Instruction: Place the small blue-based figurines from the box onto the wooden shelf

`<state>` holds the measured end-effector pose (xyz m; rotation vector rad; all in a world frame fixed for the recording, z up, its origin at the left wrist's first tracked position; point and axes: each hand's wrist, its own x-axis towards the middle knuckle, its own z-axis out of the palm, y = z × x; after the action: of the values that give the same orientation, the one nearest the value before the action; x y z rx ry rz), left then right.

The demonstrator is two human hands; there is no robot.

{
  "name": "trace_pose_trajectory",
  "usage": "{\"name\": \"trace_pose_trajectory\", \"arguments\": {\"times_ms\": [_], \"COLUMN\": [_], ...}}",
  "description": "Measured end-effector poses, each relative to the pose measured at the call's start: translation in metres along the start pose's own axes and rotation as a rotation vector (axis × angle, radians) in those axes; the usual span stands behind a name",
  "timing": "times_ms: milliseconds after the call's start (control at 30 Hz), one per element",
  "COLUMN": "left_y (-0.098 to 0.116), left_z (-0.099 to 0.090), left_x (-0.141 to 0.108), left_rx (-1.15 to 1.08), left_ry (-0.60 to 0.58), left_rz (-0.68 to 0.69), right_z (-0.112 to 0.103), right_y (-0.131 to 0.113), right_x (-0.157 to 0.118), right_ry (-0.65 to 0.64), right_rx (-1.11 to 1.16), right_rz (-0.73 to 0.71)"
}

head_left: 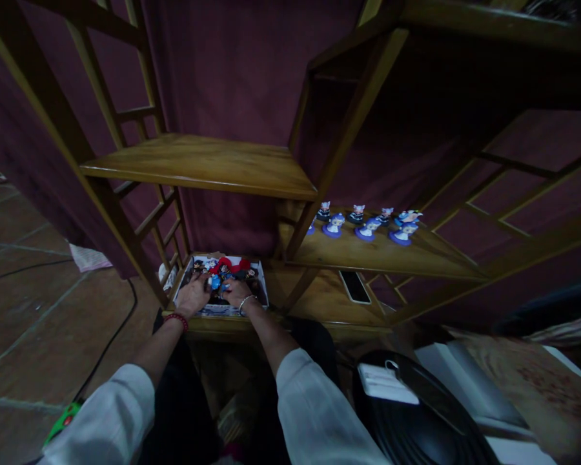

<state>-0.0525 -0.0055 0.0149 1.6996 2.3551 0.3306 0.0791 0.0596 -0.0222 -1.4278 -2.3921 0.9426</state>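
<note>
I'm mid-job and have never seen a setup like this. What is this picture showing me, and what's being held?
There is no machine here: these are a person's own bare hands, seen by one camera worn on the head, looking forward and down.

The left hand wears a red bracelet, the right hand a pale one. Both reach into a box of figurines. A blue figurine is between their fingers; whether one hand or both grip it is too small to tell.

To the right, more figurines stand on a shelf, and a phone lies below.
</note>
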Motion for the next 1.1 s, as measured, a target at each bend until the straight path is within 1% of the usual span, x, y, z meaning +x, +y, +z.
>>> {"name": "trace_pose_trajectory", "arguments": {"times_ms": [133,267,400,567,667,933,1100], "left_y": [-0.003,-0.003,0.003,0.008,0.006,0.001,-0.001], "left_z": [-0.002,-0.003,-0.002,0.003,0.004,0.007,0.008], "left_x": [0.004,0.008,0.009,0.008,0.008,0.012,0.014], "left_rx": [-0.039,-0.084,-0.131,-0.041,-0.061,-0.13,-0.128], "left_ry": [-0.08,-0.142,-0.155,-0.176,-0.174,-0.211,-0.2], "left_rz": [-0.024,-0.076,-0.078,0.01,0.05,0.049,0.067], "right_z": [0.0,-0.003,-0.008,-0.012,-0.013,-0.02,-0.019], "right_y": [-0.001,-0.003,-0.005,-0.008,-0.008,-0.015,-0.013], "right_x": [-0.002,-0.004,-0.006,-0.01,-0.01,-0.017,-0.015], "right_ry": [-0.011,0.016,0.034,0.042,0.045,0.041,0.094], "right_rx": [0.034,0.009,0.014,0.017,-0.008,-0.061,-0.124], "right_rz": [0.005,-0.007,-0.046,-0.028,-0.008,0.033,0.062]}}
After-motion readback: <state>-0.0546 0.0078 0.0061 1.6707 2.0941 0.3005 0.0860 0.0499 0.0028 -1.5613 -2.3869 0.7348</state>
